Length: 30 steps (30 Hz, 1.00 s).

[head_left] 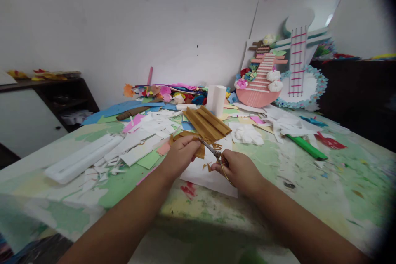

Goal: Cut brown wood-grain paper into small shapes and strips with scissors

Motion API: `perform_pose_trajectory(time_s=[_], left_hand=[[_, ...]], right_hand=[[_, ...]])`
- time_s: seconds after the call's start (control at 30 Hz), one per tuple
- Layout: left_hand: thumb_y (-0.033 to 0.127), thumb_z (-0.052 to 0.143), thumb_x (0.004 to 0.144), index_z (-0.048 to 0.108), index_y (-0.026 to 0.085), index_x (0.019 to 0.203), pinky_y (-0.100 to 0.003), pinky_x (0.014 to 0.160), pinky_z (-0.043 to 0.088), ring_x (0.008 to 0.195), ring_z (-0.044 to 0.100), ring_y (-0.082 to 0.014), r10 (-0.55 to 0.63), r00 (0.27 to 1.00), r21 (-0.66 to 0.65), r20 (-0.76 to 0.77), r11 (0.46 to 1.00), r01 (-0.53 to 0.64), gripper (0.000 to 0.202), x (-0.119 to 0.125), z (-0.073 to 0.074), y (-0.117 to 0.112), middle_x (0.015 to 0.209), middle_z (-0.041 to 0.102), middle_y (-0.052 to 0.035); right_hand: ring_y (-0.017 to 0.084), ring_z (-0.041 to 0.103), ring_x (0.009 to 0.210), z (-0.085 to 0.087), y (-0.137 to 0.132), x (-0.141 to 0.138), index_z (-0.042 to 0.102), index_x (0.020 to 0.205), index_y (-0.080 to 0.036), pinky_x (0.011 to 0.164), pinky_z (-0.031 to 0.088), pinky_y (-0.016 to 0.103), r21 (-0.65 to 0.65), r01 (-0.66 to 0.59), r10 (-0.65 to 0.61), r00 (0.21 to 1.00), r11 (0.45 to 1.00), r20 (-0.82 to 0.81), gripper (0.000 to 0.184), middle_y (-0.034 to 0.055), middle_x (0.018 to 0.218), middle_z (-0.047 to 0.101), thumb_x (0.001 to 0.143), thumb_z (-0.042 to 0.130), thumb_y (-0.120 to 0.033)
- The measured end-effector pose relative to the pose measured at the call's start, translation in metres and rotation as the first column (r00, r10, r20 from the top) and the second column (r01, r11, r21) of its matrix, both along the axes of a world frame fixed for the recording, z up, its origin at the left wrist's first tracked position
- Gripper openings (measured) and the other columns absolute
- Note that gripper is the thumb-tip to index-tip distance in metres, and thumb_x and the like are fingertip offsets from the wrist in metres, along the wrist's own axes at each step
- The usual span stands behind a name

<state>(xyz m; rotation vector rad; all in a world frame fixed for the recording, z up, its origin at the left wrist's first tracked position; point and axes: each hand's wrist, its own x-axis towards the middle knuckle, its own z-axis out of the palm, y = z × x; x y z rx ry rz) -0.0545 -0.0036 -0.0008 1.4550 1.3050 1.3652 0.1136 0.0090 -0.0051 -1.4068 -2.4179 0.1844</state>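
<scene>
My left hand (182,151) is closed around a piece of brown crepe paper (199,151), pinching it near its right edge. In my right hand (238,169) is a pair of scissors (218,154), its fingers in the gold-coloured handles. The blades point up and left, their tips at the brown paper beside my left fingertips. A larger pleated sheet of brown crepe paper (207,123) lies just beyond. Small brown scraps (209,167) lie below the blades on a white paper sheet (198,177).
An upright white paper roll (219,101) stands behind the brown sheet. Paper scraps (154,121) and a long white roll (83,159) lie left; crumpled white paper (247,134) and a green roll (306,147) lie right. Paper instrument models (260,86) stand at the back right.
</scene>
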Motion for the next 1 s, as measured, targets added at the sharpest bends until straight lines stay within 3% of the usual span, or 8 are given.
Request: perform_pose_trajectory(time_s=[0.63, 1.0], left_hand=[[0.027, 0.042, 0.069, 0.049, 0.016, 0.056, -0.022, 0.046, 0.029, 0.046, 0.038, -0.0084, -0.042, 0.999, 0.003, 0.001, 0.999, 0.042, 0.018, -0.0014, -0.0008, -0.0014, 0.046, 0.042, 0.0047], [0.029, 0.044, 0.067, 0.048, 0.016, 0.055, -0.022, 0.046, 0.029, 0.046, 0.038, -0.0081, -0.014, 1.000, -0.008, 0.026, 1.000, 0.014, 0.018, -0.0011, 0.0001, -0.0016, 0.047, 0.043, 0.0041]], right_hand=[[0.011, 0.042, 0.048, -0.0030, 0.0026, 0.0020, 0.045, 0.060, -0.018, 0.044, 0.021, 0.020, 0.074, -0.020, 0.022, 0.999, 0.997, -0.024, 0.035, -0.0010, 0.052, 0.051, 0.071, 0.046, -0.051], [0.010, 0.039, 0.047, 0.0002, 0.0040, 0.0037, 0.042, 0.059, -0.019, 0.044, 0.021, 0.021, 0.050, 0.045, -0.041, 0.996, 0.998, -0.080, 0.033, -0.0009, 0.053, 0.049, 0.073, 0.044, -0.049]])
